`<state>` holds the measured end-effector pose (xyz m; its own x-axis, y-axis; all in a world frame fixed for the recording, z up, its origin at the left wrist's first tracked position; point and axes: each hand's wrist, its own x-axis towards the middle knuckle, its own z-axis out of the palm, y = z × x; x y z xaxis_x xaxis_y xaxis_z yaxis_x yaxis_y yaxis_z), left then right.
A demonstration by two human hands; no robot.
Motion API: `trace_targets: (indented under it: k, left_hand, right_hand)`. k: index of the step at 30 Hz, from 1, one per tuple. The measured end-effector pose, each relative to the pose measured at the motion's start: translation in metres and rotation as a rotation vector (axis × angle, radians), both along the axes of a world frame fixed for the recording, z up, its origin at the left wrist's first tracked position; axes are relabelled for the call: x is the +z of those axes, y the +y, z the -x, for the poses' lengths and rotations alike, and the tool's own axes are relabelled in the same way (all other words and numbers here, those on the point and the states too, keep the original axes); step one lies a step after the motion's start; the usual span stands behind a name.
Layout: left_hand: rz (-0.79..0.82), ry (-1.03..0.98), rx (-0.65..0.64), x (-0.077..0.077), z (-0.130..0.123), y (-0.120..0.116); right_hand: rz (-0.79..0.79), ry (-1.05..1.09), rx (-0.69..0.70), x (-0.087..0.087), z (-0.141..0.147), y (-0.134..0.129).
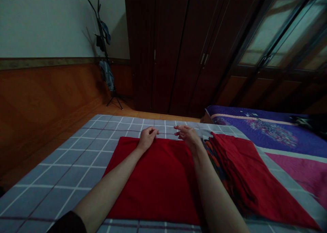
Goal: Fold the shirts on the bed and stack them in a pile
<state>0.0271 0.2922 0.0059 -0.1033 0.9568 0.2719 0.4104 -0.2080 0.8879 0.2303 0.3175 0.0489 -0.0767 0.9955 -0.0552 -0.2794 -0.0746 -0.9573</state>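
A red cloth [158,178] lies flat, in a roughly rectangular shape, on the bed in front of me. My left hand [148,137] is over its far edge, the fingers curled in with no fabric visible in them. To the right, my right hand [187,134] hovers near the far right corner of the same cloth, its fingers stretched out and slightly apart, holding nothing. Beside my right forearm is a stack of folded fabric [242,168], red on top with a dark patterned piece showing along its left side. My right forearm hides part of the cloth's right edge.
A grey checked sheet [84,151] covers the bed. On the right is a purple and pink bedspread [255,124] with a dark item on it. Beyond stand a dark wardrobe [173,55], a coat stand [102,38] with hung items, and a glazed door [270,48].
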Motion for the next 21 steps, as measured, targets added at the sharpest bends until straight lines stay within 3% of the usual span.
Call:
trace_targets:
  k: [5, 13, 17, 21]
  left_hand:
    - [0.059, -0.188, -0.052, 0.009, -0.002, 0.006]
    - [0.091, -0.138, -0.140, 0.010, 0.010, 0.010]
    - [0.058, -0.058, -0.020, 0.017, 0.036, 0.017]
    - [-0.008, 0.000, 0.241, 0.042, 0.088, 0.027]
  right_hand:
    - [-0.041, -0.178, 0.180, -0.033, 0.047, -0.009]
    - [-0.148, -0.599, 0.228, -0.079, 0.070, -0.008]
    - [-0.204, -0.768, 0.193, -0.083, 0.073, -0.007]
    - [-0.251, -0.867, 0.156, -0.082, 0.074, -0.010]
